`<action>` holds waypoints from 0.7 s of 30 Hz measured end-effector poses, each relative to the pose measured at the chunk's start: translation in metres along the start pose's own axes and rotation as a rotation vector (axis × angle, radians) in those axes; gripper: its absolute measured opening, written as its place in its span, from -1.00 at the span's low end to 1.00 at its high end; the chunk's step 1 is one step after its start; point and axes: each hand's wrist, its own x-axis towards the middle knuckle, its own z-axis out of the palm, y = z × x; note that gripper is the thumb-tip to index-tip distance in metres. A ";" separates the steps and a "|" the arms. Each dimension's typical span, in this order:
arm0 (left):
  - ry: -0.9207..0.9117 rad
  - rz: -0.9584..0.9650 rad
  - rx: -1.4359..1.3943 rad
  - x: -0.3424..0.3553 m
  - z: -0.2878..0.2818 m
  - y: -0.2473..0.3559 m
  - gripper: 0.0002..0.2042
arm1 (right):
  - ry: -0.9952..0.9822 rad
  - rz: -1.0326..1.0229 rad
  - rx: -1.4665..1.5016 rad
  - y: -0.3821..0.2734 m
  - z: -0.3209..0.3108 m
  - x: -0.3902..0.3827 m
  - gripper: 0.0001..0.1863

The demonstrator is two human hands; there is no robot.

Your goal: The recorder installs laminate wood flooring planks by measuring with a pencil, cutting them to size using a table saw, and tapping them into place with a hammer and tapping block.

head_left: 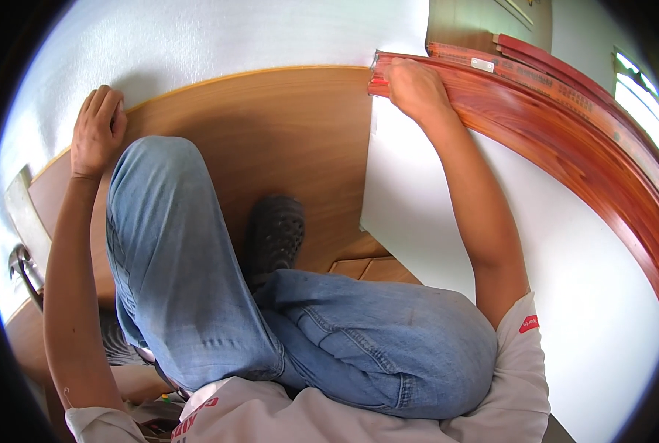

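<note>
My left hand has its fingers curled over the top edge of a brown wood-grain panel, against the pale shiny surface behind it. My right hand grips the end of a glossy red-brown wooden moulding, which runs to the right along the top of a white board. More red-brown strips lie behind that moulding. My bent knees in jeans and a dark shoe fill the middle, below my hands.
A hammer-like metal tool and a pale strip are at the far left. Brown boards lie low behind my right knee. A pale wall is at the top and a window at the upper right.
</note>
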 end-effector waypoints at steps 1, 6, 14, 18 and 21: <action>0.000 0.003 -0.004 0.000 0.000 0.000 -0.92 | -0.014 0.016 -0.010 0.000 0.000 0.001 -0.85; -0.005 0.000 -0.007 0.000 0.000 0.000 -0.92 | 0.011 0.020 0.068 0.002 0.002 0.001 -0.88; 0.001 0.000 -0.006 0.000 0.000 -0.001 -0.93 | -0.069 0.063 -0.038 0.000 0.003 0.003 -0.85; -0.007 0.001 -0.001 -0.001 0.000 0.000 -0.94 | -0.009 0.027 -0.020 -0.004 -0.003 0.002 -0.86; -0.019 0.008 -0.010 0.000 0.000 -0.001 -0.93 | -0.078 0.052 -0.011 -0.002 -0.005 0.000 -0.88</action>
